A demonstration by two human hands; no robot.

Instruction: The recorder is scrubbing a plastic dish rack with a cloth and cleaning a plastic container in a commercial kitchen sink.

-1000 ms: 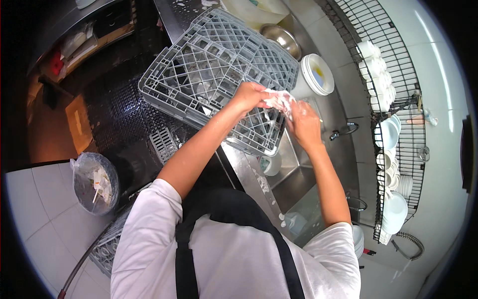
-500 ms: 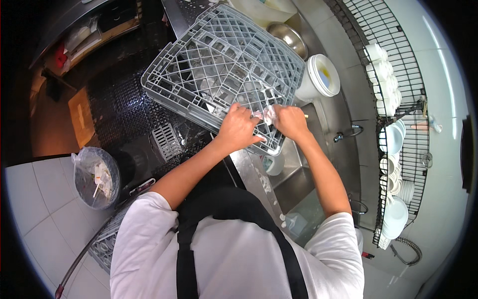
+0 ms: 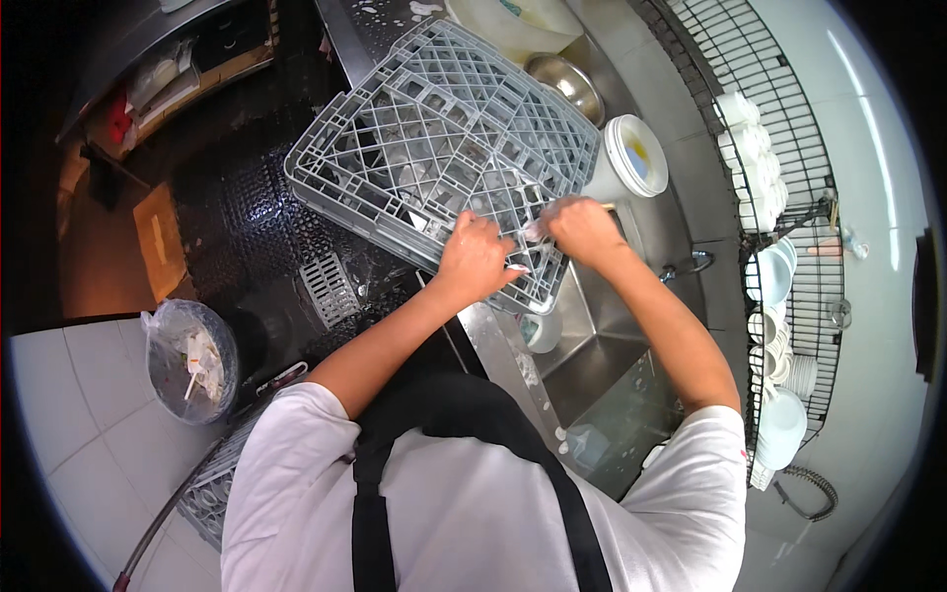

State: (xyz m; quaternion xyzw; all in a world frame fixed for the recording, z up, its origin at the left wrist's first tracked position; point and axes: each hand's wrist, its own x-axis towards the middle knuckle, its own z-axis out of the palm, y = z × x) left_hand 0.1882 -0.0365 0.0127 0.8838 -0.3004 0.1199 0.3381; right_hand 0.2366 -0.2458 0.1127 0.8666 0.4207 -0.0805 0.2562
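Grey rack (image 3: 452, 148) under half-open left hand (image 3: 473, 259), right fist (image 3: 584, 233)

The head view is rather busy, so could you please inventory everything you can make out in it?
Plastic dish rack: one, grey, centre
Second rack: one, grey, lower left
Sink: one, steel, right of centre
Bucket: at least one, white, beside the dish rack
Metal bowl: one, silver, beyond the rack
Basin: one, pale, top
Tap: one, silver, right
Wire shelf: one, black, right wall
Cups: several, white, shelf
Plates: several, white, shelf
Lined bin: one, clear liner, left
Floor grate: one, grey, left
Coiled hose: one, grey, lower right
Apron: one, black, bottom
Left hand: one, bare, on rack
Right hand: one, bare, over rack
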